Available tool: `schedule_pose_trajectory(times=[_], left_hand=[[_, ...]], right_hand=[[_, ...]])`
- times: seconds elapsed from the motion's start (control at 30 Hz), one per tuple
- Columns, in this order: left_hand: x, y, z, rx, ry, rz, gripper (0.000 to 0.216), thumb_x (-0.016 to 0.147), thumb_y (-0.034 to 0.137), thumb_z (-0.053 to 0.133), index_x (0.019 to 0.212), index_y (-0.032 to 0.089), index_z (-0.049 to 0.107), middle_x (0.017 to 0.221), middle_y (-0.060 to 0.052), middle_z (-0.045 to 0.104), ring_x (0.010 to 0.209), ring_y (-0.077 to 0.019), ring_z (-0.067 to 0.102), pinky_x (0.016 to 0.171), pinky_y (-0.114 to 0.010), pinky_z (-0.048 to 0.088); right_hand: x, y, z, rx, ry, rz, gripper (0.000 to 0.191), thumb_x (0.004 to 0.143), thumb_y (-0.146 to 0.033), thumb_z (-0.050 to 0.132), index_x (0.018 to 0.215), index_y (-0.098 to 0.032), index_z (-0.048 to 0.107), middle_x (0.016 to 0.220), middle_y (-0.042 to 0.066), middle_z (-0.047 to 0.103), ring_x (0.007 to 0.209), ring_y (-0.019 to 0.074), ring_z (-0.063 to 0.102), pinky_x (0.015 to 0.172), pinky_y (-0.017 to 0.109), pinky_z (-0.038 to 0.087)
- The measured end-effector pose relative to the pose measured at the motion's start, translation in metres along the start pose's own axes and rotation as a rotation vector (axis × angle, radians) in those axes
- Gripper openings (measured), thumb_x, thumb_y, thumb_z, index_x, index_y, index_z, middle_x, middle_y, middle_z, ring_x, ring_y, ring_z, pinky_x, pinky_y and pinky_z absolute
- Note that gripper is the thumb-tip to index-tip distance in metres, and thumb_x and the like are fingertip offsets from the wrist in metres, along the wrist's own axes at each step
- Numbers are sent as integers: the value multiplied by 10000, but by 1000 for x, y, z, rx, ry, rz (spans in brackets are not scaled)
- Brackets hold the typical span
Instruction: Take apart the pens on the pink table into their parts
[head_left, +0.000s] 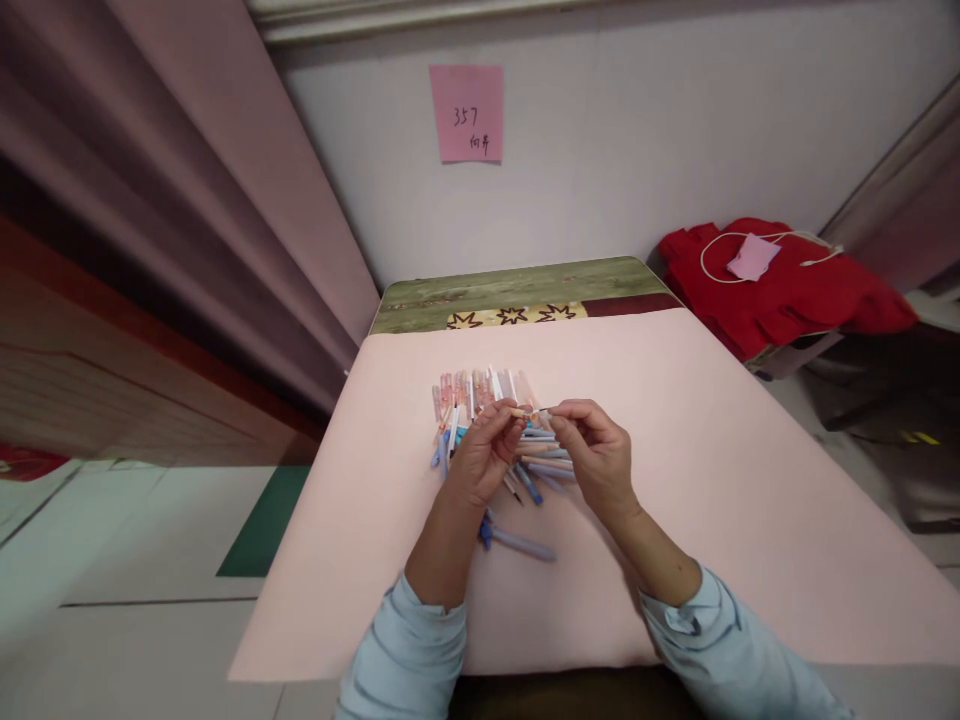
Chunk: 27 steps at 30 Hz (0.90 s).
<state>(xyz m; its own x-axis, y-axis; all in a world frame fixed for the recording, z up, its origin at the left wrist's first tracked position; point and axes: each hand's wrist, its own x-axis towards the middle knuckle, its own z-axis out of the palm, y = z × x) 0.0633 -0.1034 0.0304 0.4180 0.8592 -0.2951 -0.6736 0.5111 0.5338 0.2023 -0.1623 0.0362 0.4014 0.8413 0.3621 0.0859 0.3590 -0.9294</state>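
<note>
My left hand (pixel 491 450) is closed, pinching a small peach-coloured pen part (pixel 517 412) between thumb and fingers. Facing it, my right hand (pixel 592 445) pinches a thin, dark-tipped pen piece (pixel 545 409), perhaps a refill. The two pieces point at each other above the pile; whether they touch is too small to tell. Beneath both hands lies a loose heap of pens and pen parts in blue, lilac and peach, among them a blue piece (pixel 529 485). Behind it, pink transparent barrels (pixel 448 386) lie side by side in a row. Closer to me is a lilac pen barrel (pixel 523 544).
A pale pink sheet (pixel 712 470) covers most of the table, whose green wood-patterned far end (pixel 517 283) shows. A pink note (pixel 466 115) sticks to the wall. At right, red cloth (pixel 795 290) carries a white cable and pink paper. A curtain (pixel 225 130) hangs at left.
</note>
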Motion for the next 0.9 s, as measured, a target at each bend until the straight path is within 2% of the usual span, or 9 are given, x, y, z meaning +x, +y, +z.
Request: schedule_pose_trajectory(times=[0.2, 0.4, 0.6, 0.77, 0.9], left_hand=[[0, -3, -1, 17, -26, -4, 133, 786, 72, 686, 918, 87, 679, 825, -45, 698, 676, -72, 678, 632, -98, 555], [-1, -3, 2, 27, -20, -24, 130, 768, 71, 701, 891, 89, 665, 808, -38, 684, 662, -70, 668, 624, -105, 548], [-2, -2, 3, 63, -5, -26, 145, 763, 107, 719, 894, 99, 655, 773, -29, 674, 635, -68, 652, 591, -107, 528], [-4, -3, 3, 114, -46, -18, 185, 743, 149, 754, 893, 113, 651, 753, -17, 664, 624, -71, 642, 571, -116, 519], [-4, -2, 4, 61, -16, -33, 134, 779, 153, 725, 880, 99, 656, 754, -23, 671, 592, -59, 633, 533, -97, 505]], right_hand=[[0, 1, 2, -42, -38, -59, 80, 854, -281, 676, 882, -210, 701, 877, 41, 642, 785, 155, 610, 679, 287, 503], [0, 1, 5, -45, -26, -29, 103, 828, -303, 700, 861, -205, 695, 872, 36, 644, 763, 145, 617, 663, 273, 510], [-1, 1, 6, 90, -65, 180, 220, 774, -381, 729, 861, -192, 660, 772, 19, 662, 651, 129, 597, 611, 269, 523], [0, 4, 4, 230, -167, 349, 244, 750, -372, 748, 868, -182, 649, 668, -21, 609, 516, 77, 460, 500, 215, 433], [1, 4, 3, 321, -186, 366, 212, 786, -369, 718, 866, -184, 651, 655, -36, 569, 513, 69, 428, 497, 204, 389]])
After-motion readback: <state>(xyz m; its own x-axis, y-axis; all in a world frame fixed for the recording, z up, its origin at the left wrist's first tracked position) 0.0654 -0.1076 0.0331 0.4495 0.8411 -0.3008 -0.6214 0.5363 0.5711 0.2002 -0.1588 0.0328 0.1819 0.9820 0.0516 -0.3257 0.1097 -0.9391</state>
